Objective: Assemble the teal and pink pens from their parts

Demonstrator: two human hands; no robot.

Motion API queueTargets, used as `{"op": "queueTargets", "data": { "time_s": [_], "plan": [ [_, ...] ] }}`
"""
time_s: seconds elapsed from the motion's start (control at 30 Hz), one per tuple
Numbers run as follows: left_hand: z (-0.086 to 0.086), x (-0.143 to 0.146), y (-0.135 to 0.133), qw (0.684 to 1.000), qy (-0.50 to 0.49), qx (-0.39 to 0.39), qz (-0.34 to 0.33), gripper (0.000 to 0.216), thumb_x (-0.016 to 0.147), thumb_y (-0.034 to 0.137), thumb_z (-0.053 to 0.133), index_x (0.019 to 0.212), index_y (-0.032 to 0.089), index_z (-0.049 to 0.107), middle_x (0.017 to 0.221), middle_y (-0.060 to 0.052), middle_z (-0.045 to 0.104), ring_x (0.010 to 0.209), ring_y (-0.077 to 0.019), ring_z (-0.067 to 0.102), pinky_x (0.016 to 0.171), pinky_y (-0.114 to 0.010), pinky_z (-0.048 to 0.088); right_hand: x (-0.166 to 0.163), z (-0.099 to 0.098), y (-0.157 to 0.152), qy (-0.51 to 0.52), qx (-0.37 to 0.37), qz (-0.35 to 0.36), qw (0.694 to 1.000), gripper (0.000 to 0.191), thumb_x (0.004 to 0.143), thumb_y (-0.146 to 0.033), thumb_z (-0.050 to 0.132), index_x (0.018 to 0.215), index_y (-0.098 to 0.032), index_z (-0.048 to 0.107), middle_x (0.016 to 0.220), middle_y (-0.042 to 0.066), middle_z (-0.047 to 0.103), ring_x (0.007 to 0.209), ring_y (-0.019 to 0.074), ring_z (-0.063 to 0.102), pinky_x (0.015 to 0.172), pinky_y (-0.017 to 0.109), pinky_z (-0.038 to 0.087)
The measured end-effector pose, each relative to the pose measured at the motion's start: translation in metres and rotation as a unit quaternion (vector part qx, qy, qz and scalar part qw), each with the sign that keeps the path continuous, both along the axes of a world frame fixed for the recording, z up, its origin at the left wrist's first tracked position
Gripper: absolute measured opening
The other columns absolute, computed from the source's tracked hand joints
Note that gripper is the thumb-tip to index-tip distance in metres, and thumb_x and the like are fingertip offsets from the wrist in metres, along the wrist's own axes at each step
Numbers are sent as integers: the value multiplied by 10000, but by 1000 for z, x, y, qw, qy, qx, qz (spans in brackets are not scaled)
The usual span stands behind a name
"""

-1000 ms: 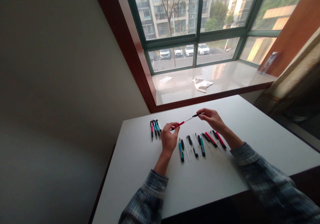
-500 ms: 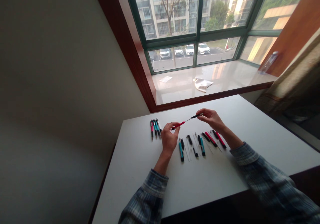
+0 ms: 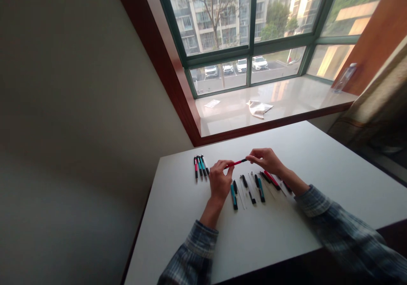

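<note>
So the left hand [image 3: 220,179] is pinching the red pen barrel [image 3: 233,163] and the right hand [image 3: 266,159] is gripping the black tip piece [image 3: 244,160] at its other end, both held just above the white table [image 3: 270,230]. Loose pen parts [image 3: 251,187] lie right under the hands, with finished pens [image 3: 200,166] off to the left. If the two halves go in crooked, the thin refill could probably bend, or a sleeve could scatter the loose bits.
</note>
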State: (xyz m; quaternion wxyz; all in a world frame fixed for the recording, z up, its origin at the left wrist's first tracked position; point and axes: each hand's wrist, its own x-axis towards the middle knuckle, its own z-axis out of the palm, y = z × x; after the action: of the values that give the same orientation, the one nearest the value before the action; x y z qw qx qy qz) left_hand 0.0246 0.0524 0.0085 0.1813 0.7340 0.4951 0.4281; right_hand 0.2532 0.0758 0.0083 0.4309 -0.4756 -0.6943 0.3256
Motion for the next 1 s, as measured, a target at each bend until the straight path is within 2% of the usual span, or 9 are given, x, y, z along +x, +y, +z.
{"op": "queueTargets", "data": {
  "time_s": [0.17, 0.3, 0.47, 0.57, 0.7, 0.8, 0.87, 0.93, 1.0],
  "plan": [
    [-1, -1, 0, 1000, -6, -10, 0, 133, 900, 168, 666, 968, 251, 745, 976, -37, 741, 922, -216, 690, 846, -363, 541, -1, 2, -2, 73, -26, 61, 995, 331, 869, -493, 727, 1062, -225, 705, 841, 41, 760, 769, 212, 708, 714, 337, 568],
    [0, -2, -2, 1000, -5, -5, 10, 108, 907, 178, 665, 938, 248, 741, 969, -36, 740, 915, -215, 687, 860, -369, 533, -1, 1, -2, 37, -18, 42, 998, 274, 900, -488, 683, 889, -215, 711, 777, 37, 743, 704, 201, 688, 692, 338, 561],
    [0, -4, -2, 1000, -17, -8, 8, 103, 910, 185, 664, 941, 247, 740, 972, -38, 742, 939, -225, 687, 863, -377, 533, -4, 1, -2, 26, 6, 42, 999, 272, 944, -491, 632, 974, -228, 692, 777, 33, 732, 708, 198, 665, 668, 324, 536],
    [-1, -4, -1, 1000, -24, -8, 1, 99, 902, 185, 667, 922, 244, 744, 955, -41, 742, 922, -226, 688, 852, -380, 539, -5, 1, -3, 6, 19, 29, 999, 306, 950, -508, 618, 830, -230, 660, 691, 16, 686, 620, 182, 611, 610, 316, 497],
    [1, -4, -2, 999, -37, -8, -16, 107, 906, 191, 661, 927, 245, 751, 952, -45, 739, 916, -227, 688, 851, -381, 545, -5, -1, -2, 10, 39, 20, 999, 279, 927, -511, 655, 887, -237, 686, 745, 22, 708, 666, 194, 630, 642, 329, 510],
    [2, -4, -2, 998, -47, -11, -35, 105, 915, 201, 657, 930, 241, 753, 961, -46, 737, 931, -224, 685, 865, -379, 545, -5, 0, -1, -3, 51, -11, 999, 320, 940, -505, 640, 788, -226, 674, 712, 22, 699, 654, 192, 624, 672, 347, 515],
    [0, -5, -1, 997, -63, -16, -41, 106, 917, 202, 655, 938, 234, 754, 967, -48, 737, 931, -219, 684, 864, -374, 546, -4, 2, -1, -1, 41, -6, 999, 287, 934, -502, 655, 884, -223, 698, 762, 27, 724, 695, 198, 650, 700, 353, 533],
    [-1, -6, 1, 996, -82, -24, -38, 107, 916, 202, 654, 949, 229, 753, 971, -45, 738, 916, -211, 682, 849, -365, 546, -4, 4, -2, 17, 29, 40, 999, 308, 906, -500, 698, 1037, -221, 702, 896, 47, 757, 793, 207, 690, 748, 353, 558],
    [-3, -7, 3, 995, -94, -28, -36, 105, 912, 204, 660, 953, 227, 753, 975, -42, 737, 912, -207, 680, 843, -360, 543, -4, 6, -3, 25, 29, 68, 997, 329, 899, -506, 706, 1041, -209, 712, 932, 55, 764, 822, 204, 702, 761, 343, 564]
  ]
}}
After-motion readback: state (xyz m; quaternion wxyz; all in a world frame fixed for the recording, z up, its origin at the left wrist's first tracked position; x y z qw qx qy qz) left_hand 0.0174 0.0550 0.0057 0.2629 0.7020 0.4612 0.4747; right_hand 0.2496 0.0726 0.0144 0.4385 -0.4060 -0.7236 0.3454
